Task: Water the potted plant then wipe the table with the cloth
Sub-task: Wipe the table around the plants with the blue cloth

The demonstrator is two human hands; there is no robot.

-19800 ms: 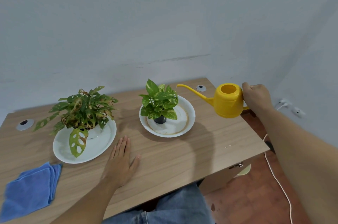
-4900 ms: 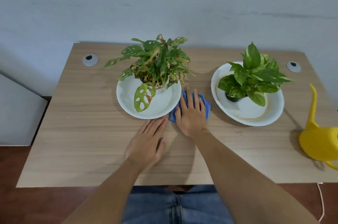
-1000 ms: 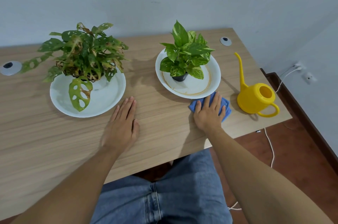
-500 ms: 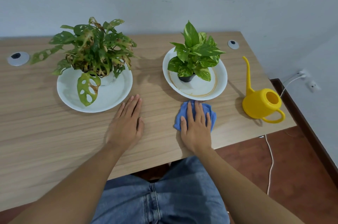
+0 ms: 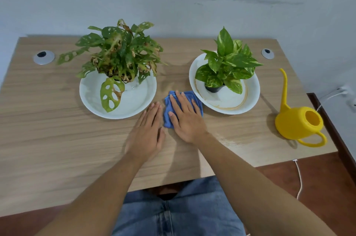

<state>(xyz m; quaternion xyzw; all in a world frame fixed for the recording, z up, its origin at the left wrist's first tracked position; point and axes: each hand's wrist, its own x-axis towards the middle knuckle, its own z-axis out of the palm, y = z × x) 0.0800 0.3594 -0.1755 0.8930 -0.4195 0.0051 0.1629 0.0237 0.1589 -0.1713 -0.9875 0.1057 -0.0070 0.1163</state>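
My right hand (image 5: 185,118) lies flat on the folded blue cloth (image 5: 169,109), pressing it onto the wooden table (image 5: 57,139) between the two white plates. My left hand (image 5: 147,133) rests palm down on the bare wood just left of the cloth, fingers together, holding nothing. The small potted plant (image 5: 225,68) with bright green leaves stands in a black pot on the right plate (image 5: 248,101). The larger plant (image 5: 121,56) with holed, browning leaves stands on the left plate (image 5: 134,101). The yellow watering can (image 5: 298,122) sits upright at the table's right end.
Two silver cable grommets (image 5: 44,57) (image 5: 267,53) sit near the table's back corners. A grey wall runs right behind the table. A white cable (image 5: 299,178) hangs past the right front corner over the red floor. My jeans show under the front edge.
My right hand has slid the cloth left along the table, from the watering can side of the right plate to the gap between the plates. The left hand has stayed flat.
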